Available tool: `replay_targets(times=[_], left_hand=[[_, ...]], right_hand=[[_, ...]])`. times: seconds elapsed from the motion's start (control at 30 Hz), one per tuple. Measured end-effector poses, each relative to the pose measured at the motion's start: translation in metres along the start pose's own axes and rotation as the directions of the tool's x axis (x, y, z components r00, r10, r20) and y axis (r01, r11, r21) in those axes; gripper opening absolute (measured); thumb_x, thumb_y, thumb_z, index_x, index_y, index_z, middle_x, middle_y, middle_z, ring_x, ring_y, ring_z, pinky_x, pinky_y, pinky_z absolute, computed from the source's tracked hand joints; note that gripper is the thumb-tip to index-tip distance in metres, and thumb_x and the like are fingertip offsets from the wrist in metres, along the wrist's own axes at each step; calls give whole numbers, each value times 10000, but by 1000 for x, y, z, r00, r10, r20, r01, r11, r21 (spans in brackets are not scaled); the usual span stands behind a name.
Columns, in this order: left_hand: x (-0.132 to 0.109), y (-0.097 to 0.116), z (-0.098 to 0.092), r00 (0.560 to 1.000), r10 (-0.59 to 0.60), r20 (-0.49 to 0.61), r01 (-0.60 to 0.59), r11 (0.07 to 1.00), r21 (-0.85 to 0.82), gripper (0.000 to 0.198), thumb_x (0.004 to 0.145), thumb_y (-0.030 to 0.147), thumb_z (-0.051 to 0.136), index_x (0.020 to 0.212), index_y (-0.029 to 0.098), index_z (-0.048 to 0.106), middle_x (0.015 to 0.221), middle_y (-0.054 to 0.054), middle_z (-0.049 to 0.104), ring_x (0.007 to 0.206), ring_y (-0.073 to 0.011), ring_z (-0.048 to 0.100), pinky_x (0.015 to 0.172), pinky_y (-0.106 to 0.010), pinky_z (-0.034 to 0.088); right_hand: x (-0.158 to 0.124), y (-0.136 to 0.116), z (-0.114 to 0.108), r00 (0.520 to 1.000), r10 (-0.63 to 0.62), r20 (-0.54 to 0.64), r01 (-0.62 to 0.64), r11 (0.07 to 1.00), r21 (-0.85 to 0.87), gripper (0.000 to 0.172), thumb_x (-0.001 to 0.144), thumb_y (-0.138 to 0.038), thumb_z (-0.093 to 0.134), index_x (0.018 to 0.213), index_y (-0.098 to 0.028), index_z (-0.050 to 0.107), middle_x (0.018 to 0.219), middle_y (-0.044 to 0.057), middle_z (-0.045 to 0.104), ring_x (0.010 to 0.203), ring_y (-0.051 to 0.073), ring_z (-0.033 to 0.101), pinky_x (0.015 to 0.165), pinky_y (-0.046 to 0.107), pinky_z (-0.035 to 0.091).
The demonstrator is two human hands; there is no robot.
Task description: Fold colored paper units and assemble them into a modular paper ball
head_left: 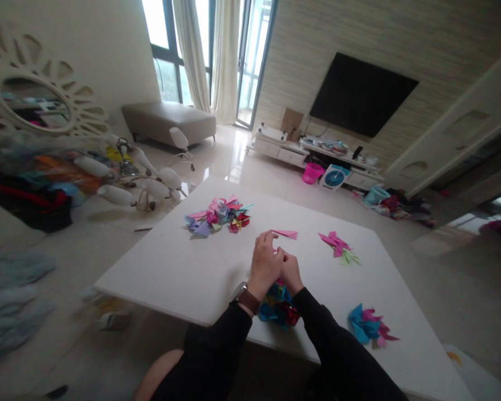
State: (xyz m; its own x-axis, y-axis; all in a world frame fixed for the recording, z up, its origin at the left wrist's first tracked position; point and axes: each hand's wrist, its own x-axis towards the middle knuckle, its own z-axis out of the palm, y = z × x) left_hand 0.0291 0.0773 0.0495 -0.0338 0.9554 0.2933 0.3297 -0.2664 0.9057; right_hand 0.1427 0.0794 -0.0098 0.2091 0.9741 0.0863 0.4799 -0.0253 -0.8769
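My left hand (265,260), with a brown-strapped watch on the wrist, is closed above the white table (183,273). My right hand (291,273) meets it, fingers pinched together. A sliver of pink paper (275,250) shows between them; the fingers hide most of it. Just beyond the fingertips lies a narrow folded pink paper strip (287,234). Under my wrists sits a pile of blue and red folded papers (278,312), partly covered by my hands and arms.
Left on the table is a multicoloured heap of folded papers (219,216). To the right lie pink and green folded pieces (336,244) and a blue and pink cluster (369,326). A chandelier (144,184) with white shades stands beyond the table's left edge.
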Motion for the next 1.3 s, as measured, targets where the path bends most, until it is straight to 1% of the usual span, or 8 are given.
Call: replay_targets(times=[0.1, 0.2, 0.27, 0.4, 0.53, 0.83, 1.03, 1.3], left_hand=[[-9, 0, 9, 1000, -6, 30, 6, 1000, -2, 262, 819, 121, 547, 1063, 157, 632, 1131, -111, 643, 1153, -249, 571, 1080, -423, 440], [-16, 0, 18, 983, -119, 140, 132, 987, -87, 218, 825, 146, 550, 1024, 161, 640, 1092, -95, 673, 1033, -215, 627, 982, -382, 497], [-19, -1, 23, 946, -207, 249, 250, 956, -156, 163, 834, 175, 552, 966, 159, 646, 1022, -85, 699, 908, -188, 655, 859, -336, 530], [-21, -3, 31, 835, -330, 440, 477, 833, -281, 144, 836, 220, 545, 913, 148, 642, 899, -75, 717, 706, -156, 666, 628, -266, 504], [-17, 0, 39, 778, -341, 527, 553, 770, -318, 138, 818, 233, 582, 888, 143, 660, 858, -77, 730, 658, -144, 662, 604, -253, 496], [-10, 5, 59, 679, -229, 697, 572, 761, -307, 231, 816, 326, 752, 929, 130, 707, 891, -103, 751, 785, -178, 715, 714, -287, 552], [-16, 3, 60, 691, -237, 683, 549, 786, -282, 298, 788, 320, 811, 973, 110, 709, 789, -95, 747, 717, -167, 707, 643, -253, 535], [-27, -2, 51, 671, -258, 695, 625, 702, -343, 291, 752, 237, 825, 974, 85, 714, 791, -101, 755, 701, -158, 709, 686, -259, 547]], right_hand=[[-28, 11, -54, 986, 84, -143, -72, 994, 84, 269, 736, -433, 667, 658, -183, 726, 658, 36, 714, 654, 193, 619, 665, 314, 480], [-56, 17, -88, 968, 129, -214, -101, 985, 140, 235, 719, -421, 699, 685, -194, 751, 659, 24, 714, 642, 186, 617, 655, 310, 476], [-68, 17, -100, 971, 125, -203, -99, 986, 136, 224, 717, -415, 702, 659, -202, 743, 636, 22, 702, 627, 185, 609, 645, 313, 477], [-71, 17, -116, 987, 76, -139, -66, 995, 77, 198, 712, -406, 715, 634, -224, 729, 653, 36, 709, 658, 205, 618, 680, 339, 489], [-60, 18, -132, 992, 57, -114, -54, 998, 32, 185, 740, -388, 704, 636, -237, 717, 660, 31, 702, 664, 204, 617, 702, 344, 492], [-47, 15, -138, 993, -76, -87, 60, 983, -172, 204, 796, -311, 647, 596, -270, 645, 660, 25, 637, 632, 192, 576, 658, 335, 453], [-49, 13, -134, 993, -104, -55, 94, 983, -156, 230, 828, -343, 661, 614, -261, 643, 676, 33, 643, 634, 192, 571, 645, 340, 442], [-62, 2, -130, 991, -129, -16, 128, 989, -68, 238, 894, -356, 607, 726, -195, 657, 754, 28, 657, 696, 166, 601, 668, 296, 461]])
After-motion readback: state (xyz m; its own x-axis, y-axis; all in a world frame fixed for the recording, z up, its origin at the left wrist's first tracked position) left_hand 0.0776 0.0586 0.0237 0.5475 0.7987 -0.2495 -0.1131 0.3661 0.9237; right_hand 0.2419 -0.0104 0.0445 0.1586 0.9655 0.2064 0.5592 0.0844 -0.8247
